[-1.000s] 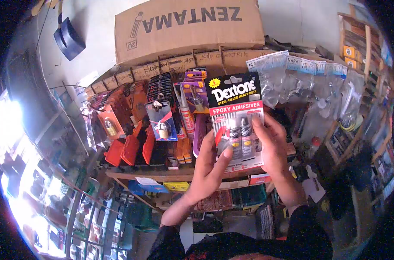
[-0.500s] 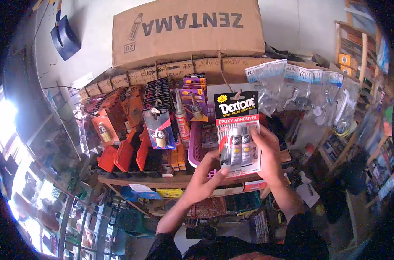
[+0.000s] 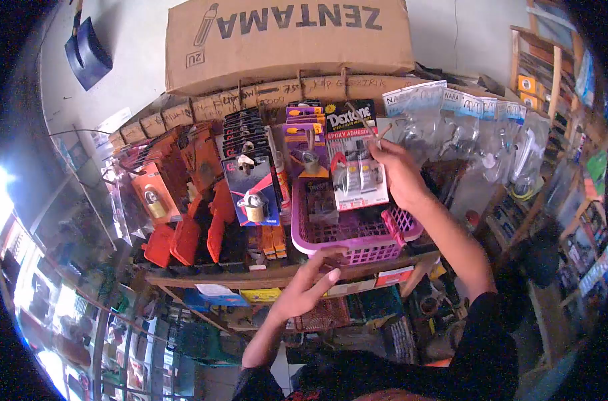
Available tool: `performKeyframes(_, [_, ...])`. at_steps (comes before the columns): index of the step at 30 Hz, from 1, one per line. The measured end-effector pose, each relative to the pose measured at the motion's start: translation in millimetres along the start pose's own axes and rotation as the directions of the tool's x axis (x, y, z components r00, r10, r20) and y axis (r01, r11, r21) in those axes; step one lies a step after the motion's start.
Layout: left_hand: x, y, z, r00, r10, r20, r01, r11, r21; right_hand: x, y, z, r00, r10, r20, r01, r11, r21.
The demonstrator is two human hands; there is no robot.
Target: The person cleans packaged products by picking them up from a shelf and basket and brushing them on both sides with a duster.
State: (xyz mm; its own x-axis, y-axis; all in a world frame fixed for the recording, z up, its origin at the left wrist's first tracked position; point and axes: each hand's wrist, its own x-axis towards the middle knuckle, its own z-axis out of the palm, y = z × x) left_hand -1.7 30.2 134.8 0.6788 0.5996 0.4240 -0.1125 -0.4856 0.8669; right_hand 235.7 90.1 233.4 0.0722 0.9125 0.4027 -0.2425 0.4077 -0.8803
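My right hand [image 3: 403, 179] grips the right edge of a Dextone epoxy adhesive pack [image 3: 357, 175], a black, red and white blister card with two small tubes. The card hangs upright, slightly tilted, above a purple plastic basket [image 3: 364, 251] and hides part of it. In front of the basket's near left corner, my left hand [image 3: 304, 289] holds nothing, its fingers apart and a little curved. Left of the epoxy card hangs a purple padlock pack [image 3: 305, 148]. Further left is a dark blue padlock pack [image 3: 252, 190] with a brass lock.
Above the hanging packs lies a large ZENTAMA cardboard box [image 3: 290, 47]. Bagged NARA taps [image 3: 461, 130] hang at the right. Red plastic pieces [image 3: 186, 239] stick out at the left, over the wooden shelf edge [image 3: 257, 279]. A dark shovel [image 3: 89, 55] hangs on the wall.
The epoxy pack has moved up and away from me in my right hand, uncovering the purple basket. My left hand has let go of the pack and dropped lower.
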Motion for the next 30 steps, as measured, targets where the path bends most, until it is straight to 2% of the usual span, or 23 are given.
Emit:
performKeyframes(1, [-7, -5, 3, 0.998, -0.039, 0.042, 0.038, 0.999, 0.033, 4, -1, 1, 0.999, 0.031, 0.039, -0.031, 1.0, 0.005])
performKeyframes(3, [-21, -23, 11, 0.985, -0.119, 0.126, 0.106, 0.988, 0.109, 22, 20, -15, 0.999, 0.02, -0.031, -0.023, 0.993, -0.115])
performKeyframes(4, [-30, -55, 19, 0.937, -0.191, 0.292, 0.203, 0.979, -0.014, 26, 24, -16, 1.0, -0.004, -0.03, 0.001, 0.993, -0.122])
performKeyframes(6, [-52, -126, 37, 0.805, -0.163, 0.571, 0.212, 0.977, -0.019, 34, 30, -16, 0.998, -0.053, -0.022, 0.05, 0.989, -0.139])
performKeyframes(8, [-77, -162, 60, 0.685, -0.073, 0.725, 0.129, 0.991, -0.023, 39, 34, -18, 0.998, -0.031, -0.047, 0.021, 0.977, -0.211])
performKeyframes(9, [-86, -162, 65, 0.653, -0.106, 0.75, 0.174, 0.985, -0.012, 42, 35, -19, 0.998, -0.021, -0.055, 0.007, 0.969, -0.246])
performKeyframes(10, [-95, -163, 70, 0.619, -0.14, 0.773, 0.218, 0.976, 0.002, 48, 46, -26, 0.995, -0.091, -0.047, 0.07, 0.94, -0.333])
performKeyframes(11, [-105, -163, 75, 0.583, -0.173, 0.794, 0.26, 0.965, 0.019, 49, 57, -36, 0.972, -0.232, 0.043, 0.208, 0.756, -0.621])
performKeyframes(12, [-112, -155, 73, 0.64, -0.149, 0.754, 0.154, 0.986, 0.065, 45, 68, -46, 0.926, -0.335, 0.177, 0.327, 0.469, -0.821])
performKeyframes(13, [-117, -148, 70, 0.692, -0.118, 0.712, 0.047, 0.992, 0.119, 38, 70, -49, 0.905, -0.347, 0.246, 0.366, 0.337, -0.868])
performKeyframes(14, [-119, -144, 65, 0.709, -0.18, 0.681, 0.188, 0.98, 0.064, 31, 70, -47, 0.905, -0.297, 0.305, 0.388, 0.284, -0.877])
performKeyframes(16, [-134, -169, 58, 0.77, -0.161, 0.618, 0.236, 0.971, -0.042, 19, 67, -34, 0.916, -0.121, 0.383, 0.401, 0.266, -0.876])
performKeyframes(17, [-142, -180, 56, 0.796, -0.153, 0.585, 0.26, 0.96, -0.102, 8, 58, -24, 0.949, 0.113, 0.293, 0.221, 0.424, -0.878])
performKeyframes(18, [-137, -158, 48, 0.732, -0.34, 0.59, 0.538, 0.82, -0.195, 13, 64, -25, 0.919, 0.291, 0.265, 0.171, 0.311, -0.935])
performKeyframes(19, [-140, -147, 46, 0.796, -0.329, 0.508, 0.503, 0.827, -0.253, 17, 70, -25, 0.866, 0.454, 0.21, 0.139, 0.186, -0.973])
performKeyframes(20, [-143, -139, 43, 0.849, -0.319, 0.422, 0.463, 0.833, -0.303, 14, 72, -21, 0.879, 0.375, 0.296, 0.287, 0.082, -0.955])
performKeyframes(21, [-143, -130, 42, 0.891, -0.308, 0.335, 0.42, 0.839, -0.346, 20, 82, -24, 0.847, 0.42, 0.325, 0.359, -0.002, -0.933])
performKeyframes(23, [-137, -103, 38, 0.834, -0.45, 0.32, 0.543, 0.771, -0.332, 41, 110, -39, 0.709, 0.552, 0.439, 0.497, 0.05, -0.866])
performKeyframes(24, [-136, -97, 36, 0.797, -0.52, 0.308, 0.602, 0.73, -0.325, 54, 126, -48, 0.687, 0.603, 0.405, 0.485, 0.034, -0.874])
performKeyframes(26, [-147, -102, 39, 0.789, -0.564, 0.243, 0.613, 0.738, -0.28, 79, 154, -57, 0.632, 0.694, 0.345, 0.47, 0.011, -0.883])
performKeyframes(27, [-152, -101, 37, 0.789, -0.576, 0.213, 0.614, 0.743, -0.267, 90, 158, -55, 0.604, 0.733, 0.311, 0.5, -0.045, -0.865])
performKeyframes(29, [-159, -92, 34, 0.794, -0.586, 0.164, 0.608, 0.754, -0.25, 116, 192, -74, 0.647, 0.724, 0.241, 0.428, -0.084, -0.9])
performKeyframes(30, [-163, -94, 33, 0.787, -0.603, 0.131, 0.611, 0.73, -0.307, 109, 175, -58, 0.675, 0.641, 0.364, 0.482, -0.011, -0.876])
